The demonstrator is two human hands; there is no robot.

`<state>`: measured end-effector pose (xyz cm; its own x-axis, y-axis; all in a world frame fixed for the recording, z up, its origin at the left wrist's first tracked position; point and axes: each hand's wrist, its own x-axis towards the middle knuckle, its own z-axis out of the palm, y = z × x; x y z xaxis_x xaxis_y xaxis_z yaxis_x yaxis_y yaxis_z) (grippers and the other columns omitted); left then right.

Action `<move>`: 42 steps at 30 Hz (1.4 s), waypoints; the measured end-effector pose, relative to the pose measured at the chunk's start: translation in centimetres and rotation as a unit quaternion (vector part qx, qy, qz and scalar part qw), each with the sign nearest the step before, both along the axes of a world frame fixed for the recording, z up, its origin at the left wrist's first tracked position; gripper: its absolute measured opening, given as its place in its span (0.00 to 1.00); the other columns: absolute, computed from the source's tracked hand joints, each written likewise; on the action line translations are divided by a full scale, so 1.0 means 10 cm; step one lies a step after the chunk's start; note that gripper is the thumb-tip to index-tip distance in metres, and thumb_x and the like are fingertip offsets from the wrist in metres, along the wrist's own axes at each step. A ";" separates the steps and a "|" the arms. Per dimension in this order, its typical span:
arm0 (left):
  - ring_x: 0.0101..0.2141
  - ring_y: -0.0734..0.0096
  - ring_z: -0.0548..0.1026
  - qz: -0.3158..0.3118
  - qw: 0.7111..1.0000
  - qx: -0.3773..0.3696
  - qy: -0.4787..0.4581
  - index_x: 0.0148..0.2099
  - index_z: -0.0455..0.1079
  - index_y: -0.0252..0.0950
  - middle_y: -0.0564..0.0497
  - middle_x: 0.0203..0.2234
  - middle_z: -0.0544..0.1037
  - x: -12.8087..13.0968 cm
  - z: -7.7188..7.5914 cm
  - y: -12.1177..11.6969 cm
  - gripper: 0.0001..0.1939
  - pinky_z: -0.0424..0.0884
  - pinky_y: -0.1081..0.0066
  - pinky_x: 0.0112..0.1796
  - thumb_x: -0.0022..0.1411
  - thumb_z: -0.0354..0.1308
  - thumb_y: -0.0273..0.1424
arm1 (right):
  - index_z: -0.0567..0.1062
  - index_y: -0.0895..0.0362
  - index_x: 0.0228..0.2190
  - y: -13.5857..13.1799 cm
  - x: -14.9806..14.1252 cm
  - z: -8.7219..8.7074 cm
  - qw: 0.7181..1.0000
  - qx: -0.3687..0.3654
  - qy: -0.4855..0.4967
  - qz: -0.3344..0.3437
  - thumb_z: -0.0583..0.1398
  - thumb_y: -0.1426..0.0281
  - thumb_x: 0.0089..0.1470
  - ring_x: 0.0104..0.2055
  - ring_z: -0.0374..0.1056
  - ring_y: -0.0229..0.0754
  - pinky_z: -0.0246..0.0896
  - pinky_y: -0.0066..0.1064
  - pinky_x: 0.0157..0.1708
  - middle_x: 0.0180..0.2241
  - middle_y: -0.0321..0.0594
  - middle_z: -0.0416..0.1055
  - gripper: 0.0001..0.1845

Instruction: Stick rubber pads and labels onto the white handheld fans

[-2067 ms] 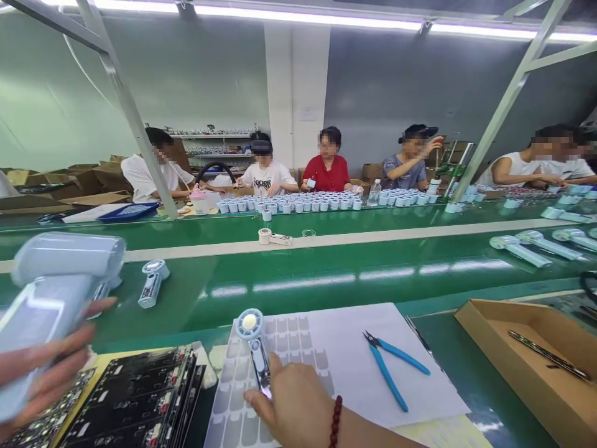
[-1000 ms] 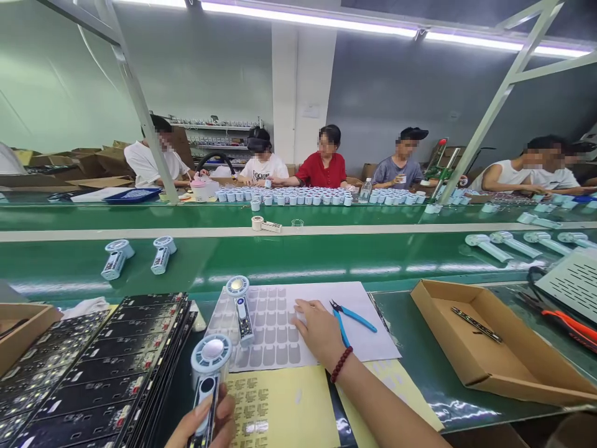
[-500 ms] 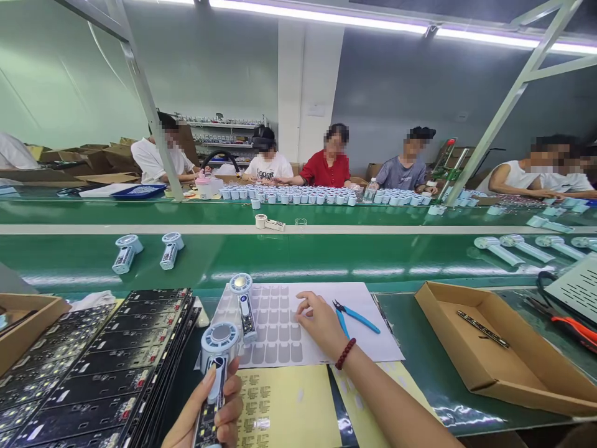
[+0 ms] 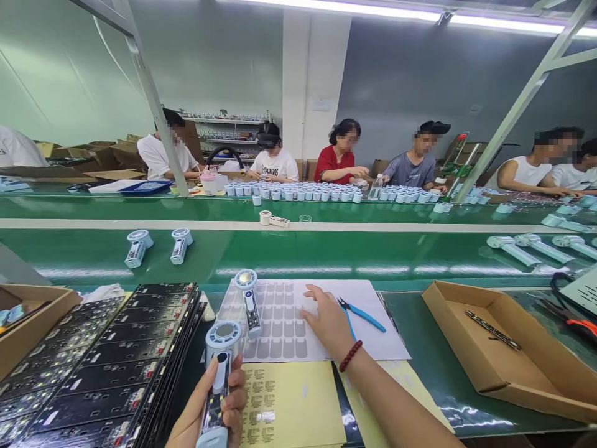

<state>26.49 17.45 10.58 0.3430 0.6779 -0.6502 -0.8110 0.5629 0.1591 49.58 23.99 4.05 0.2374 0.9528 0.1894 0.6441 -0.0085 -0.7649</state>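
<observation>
The left hand (image 4: 205,407), at the frame's 6 o'clock edge, has its grip clamped around the handle of a small pale-blue handheld fan (image 4: 219,379), thumb along the front and round head pointing to 12 o'clock. The right hand (image 4: 329,320) reaches out at 1 o'clock from it, its grip apart and empty, fingertips (image 4: 311,292) flat on a white sheet of grey stickers (image 4: 280,323) on the table (image 4: 420,367). On that sheet's 9 o'clock edge lies a second fan (image 4: 249,302), blue cutters (image 4: 361,314) lie at the hand's 2 o'clock, black circuit boards (image 4: 93,367) are stacked at 9 o'clock, and a cardboard box (image 4: 508,354) sits at 3 o'clock.
</observation>
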 end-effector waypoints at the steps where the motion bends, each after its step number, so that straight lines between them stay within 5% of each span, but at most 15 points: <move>1: 0.15 0.84 0.66 0.000 1.000 -0.002 -0.008 0.48 0.65 0.28 0.56 0.23 0.67 0.00 0.00 0.00 0.14 0.68 0.85 0.16 0.73 0.41 0.30 | 0.71 0.50 0.49 0.00 -0.01 0.00 1.000 0.001 0.006 -0.009 0.62 0.76 0.49 0.51 0.70 0.51 0.66 0.42 0.47 0.42 0.38 0.80 0.24; 4: 0.17 0.84 0.68 0.001 0.999 0.011 -0.032 0.49 0.65 0.28 0.55 0.25 0.68 0.02 0.05 -0.02 0.12 0.72 0.84 0.19 0.73 0.44 0.30 | 0.72 0.51 0.43 -0.01 -0.06 0.05 0.999 0.008 0.040 -0.018 0.60 0.76 0.49 0.44 0.71 0.51 0.66 0.44 0.45 0.33 0.36 0.79 0.17; 10: 0.18 0.82 0.71 0.036 0.999 -0.030 0.020 0.44 0.67 0.26 0.52 0.26 0.69 0.11 0.14 -0.02 0.09 0.74 0.83 0.21 0.71 0.48 0.27 | 0.70 0.52 0.45 -0.41 -0.35 0.43 0.982 0.031 0.178 0.048 0.60 0.66 0.54 0.41 0.74 0.46 0.71 0.38 0.41 0.35 0.38 0.78 0.16; 13: 0.18 0.80 0.73 0.060 0.995 -0.027 0.077 0.41 0.68 0.28 0.51 0.26 0.72 0.16 0.15 0.00 0.08 0.74 0.81 0.21 0.70 0.48 0.25 | 0.70 0.52 0.45 -0.76 -0.60 0.59 0.923 -0.033 0.358 0.138 0.67 0.64 0.47 0.49 0.74 0.48 0.71 0.34 0.41 0.31 0.34 0.77 0.23; 16: 0.18 0.79 0.73 0.067 0.993 -0.009 0.100 0.38 0.69 0.30 0.50 0.26 0.72 0.21 0.14 0.00 0.09 0.74 0.80 0.20 0.70 0.48 0.24 | 0.71 0.52 0.42 -1.00 -0.84 0.65 0.880 -0.087 0.441 0.154 0.70 0.70 0.42 0.41 0.77 0.47 0.71 0.36 0.42 0.28 0.32 0.78 0.23; 20: 0.18 0.78 0.72 0.073 0.993 -0.011 0.093 0.37 0.69 0.30 0.51 0.23 0.71 0.23 0.12 -0.02 0.09 0.74 0.78 0.20 0.70 0.50 0.25 | 0.73 0.52 0.39 -1.06 -1.00 0.65 0.878 -0.083 0.453 0.131 0.69 0.73 0.40 0.38 0.78 0.46 0.69 0.40 0.48 0.27 0.31 0.78 0.21; 26: 0.19 0.76 0.74 0.061 0.995 -0.009 0.079 0.35 0.68 0.31 0.52 0.21 0.72 0.22 0.07 0.00 0.07 0.74 0.77 0.22 0.69 0.53 0.25 | 0.73 0.51 0.39 -0.99 -1.03 0.57 0.878 -0.069 0.453 0.140 0.69 0.73 0.40 0.46 0.77 0.48 0.68 0.38 0.50 0.26 0.30 0.78 0.21; 42: 0.19 0.75 0.74 0.073 0.993 -0.012 0.094 0.35 0.68 0.31 0.50 0.22 0.73 0.24 0.06 0.00 0.09 0.75 0.76 0.21 0.69 0.51 0.26 | 0.74 0.50 0.36 -1.01 -1.07 0.64 0.904 -0.074 0.406 0.117 0.68 0.72 0.39 0.42 0.79 0.49 0.73 0.36 0.44 0.25 0.30 0.79 0.18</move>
